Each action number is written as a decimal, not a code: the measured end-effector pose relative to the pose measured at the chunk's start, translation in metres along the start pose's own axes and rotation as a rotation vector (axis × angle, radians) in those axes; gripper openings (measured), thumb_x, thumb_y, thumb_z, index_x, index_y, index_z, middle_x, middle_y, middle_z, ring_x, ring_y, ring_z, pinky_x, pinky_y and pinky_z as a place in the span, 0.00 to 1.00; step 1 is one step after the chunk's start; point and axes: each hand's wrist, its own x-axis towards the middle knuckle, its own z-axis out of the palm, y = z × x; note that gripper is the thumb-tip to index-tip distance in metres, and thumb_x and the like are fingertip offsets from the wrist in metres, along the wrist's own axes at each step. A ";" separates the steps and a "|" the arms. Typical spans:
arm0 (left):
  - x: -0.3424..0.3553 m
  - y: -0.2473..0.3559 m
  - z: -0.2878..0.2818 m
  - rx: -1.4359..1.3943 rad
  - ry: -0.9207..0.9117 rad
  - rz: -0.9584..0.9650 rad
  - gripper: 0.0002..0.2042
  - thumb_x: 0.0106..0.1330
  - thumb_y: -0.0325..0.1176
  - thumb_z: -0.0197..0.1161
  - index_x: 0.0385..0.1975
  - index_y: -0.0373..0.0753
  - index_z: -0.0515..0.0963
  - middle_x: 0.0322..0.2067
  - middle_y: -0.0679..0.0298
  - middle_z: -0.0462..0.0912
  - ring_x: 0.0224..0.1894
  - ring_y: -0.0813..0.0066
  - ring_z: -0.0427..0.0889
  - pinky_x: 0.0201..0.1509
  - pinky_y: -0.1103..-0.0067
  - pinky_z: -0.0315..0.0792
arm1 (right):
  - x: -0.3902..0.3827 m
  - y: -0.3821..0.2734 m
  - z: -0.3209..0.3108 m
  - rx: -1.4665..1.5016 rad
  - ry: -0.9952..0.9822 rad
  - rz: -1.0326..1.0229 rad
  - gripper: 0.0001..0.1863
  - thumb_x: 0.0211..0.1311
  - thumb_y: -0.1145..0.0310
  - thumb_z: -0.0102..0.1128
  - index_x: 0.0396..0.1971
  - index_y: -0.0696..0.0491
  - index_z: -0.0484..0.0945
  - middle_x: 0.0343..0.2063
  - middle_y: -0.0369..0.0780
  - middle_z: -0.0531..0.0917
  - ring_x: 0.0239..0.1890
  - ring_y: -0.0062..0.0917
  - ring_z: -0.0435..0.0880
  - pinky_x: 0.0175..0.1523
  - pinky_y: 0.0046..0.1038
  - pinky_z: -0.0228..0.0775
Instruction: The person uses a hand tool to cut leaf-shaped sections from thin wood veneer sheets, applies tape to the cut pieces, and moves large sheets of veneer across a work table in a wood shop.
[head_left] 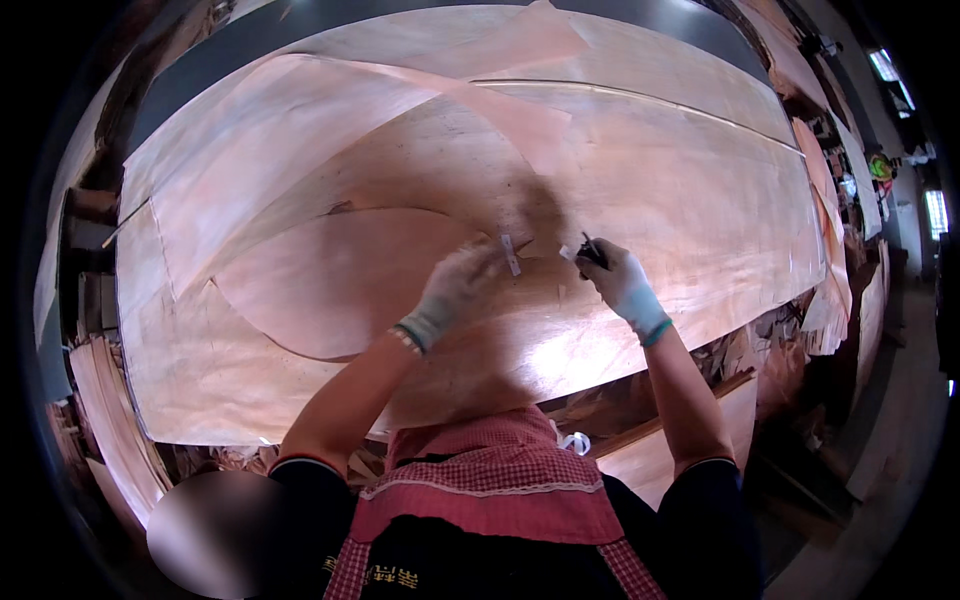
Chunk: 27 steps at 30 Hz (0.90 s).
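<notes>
Your white-gloved right hand [615, 280] grips a small black tool [597, 253] over the broad, pale wooden sheet [690, 180]; your white-gloved left hand [458, 285], its grip too blurred to tell, is beside a short white strip [511, 256]; farther off lies thin pinkish veneer [235, 165].

Scene is seen in one head-worn fisheye view only, aimed steeply down and forward from just above the red checked apron [490, 515], with the broad wood sheet [690, 185] caught at close range across most of the width.
</notes>
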 end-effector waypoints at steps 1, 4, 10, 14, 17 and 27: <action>-0.008 -0.005 -0.004 -0.388 0.188 -0.203 0.19 0.71 0.32 0.55 0.59 0.33 0.70 0.59 0.56 0.73 0.64 0.68 0.69 0.66 0.73 0.65 | -0.008 -0.006 0.005 0.222 0.036 -0.092 0.10 0.64 0.67 0.61 0.39 0.57 0.78 0.23 0.39 0.81 0.27 0.20 0.78 0.34 0.25 0.70; -0.056 0.014 -0.039 -1.058 0.140 -0.393 0.19 0.71 0.29 0.57 0.60 0.33 0.69 0.55 0.59 0.75 0.59 0.74 0.72 0.60 0.79 0.70 | -0.036 -0.043 0.046 0.293 0.044 -0.204 0.09 0.66 0.70 0.59 0.43 0.56 0.77 0.27 0.36 0.79 0.30 0.18 0.76 0.37 0.23 0.70; -0.144 0.020 -0.106 -1.326 0.206 -0.552 0.11 0.71 0.30 0.57 0.50 0.34 0.71 0.42 0.65 0.79 0.43 0.76 0.79 0.53 0.79 0.73 | -0.069 -0.172 0.166 0.376 0.045 -0.223 0.11 0.60 0.72 0.66 0.38 0.58 0.73 0.29 0.45 0.82 0.29 0.30 0.83 0.37 0.28 0.74; -0.224 -0.041 -0.161 -1.190 0.364 -0.561 0.04 0.71 0.28 0.55 0.41 0.35 0.72 0.36 0.67 0.78 0.41 0.78 0.79 0.49 0.81 0.73 | -0.062 -0.230 0.281 0.507 -0.056 -0.224 0.09 0.60 0.73 0.63 0.36 0.59 0.74 0.27 0.42 0.81 0.32 0.23 0.80 0.38 0.27 0.73; -0.290 -0.099 -0.205 -0.921 0.566 -0.525 0.04 0.71 0.27 0.53 0.38 0.34 0.74 0.37 0.64 0.78 0.39 0.76 0.78 0.45 0.79 0.72 | -0.066 -0.289 0.347 0.390 -0.152 -0.270 0.08 0.59 0.73 0.61 0.34 0.60 0.76 0.25 0.44 0.80 0.30 0.22 0.78 0.37 0.27 0.72; -0.282 -0.261 -0.319 0.409 0.684 -0.308 0.10 0.62 0.36 0.61 0.39 0.40 0.76 0.42 0.56 0.79 0.49 0.54 0.74 0.61 0.60 0.63 | 0.028 -0.413 0.498 0.624 0.028 0.084 0.13 0.55 0.68 0.60 0.35 0.63 0.80 0.31 0.51 0.84 0.37 0.41 0.84 0.44 0.35 0.72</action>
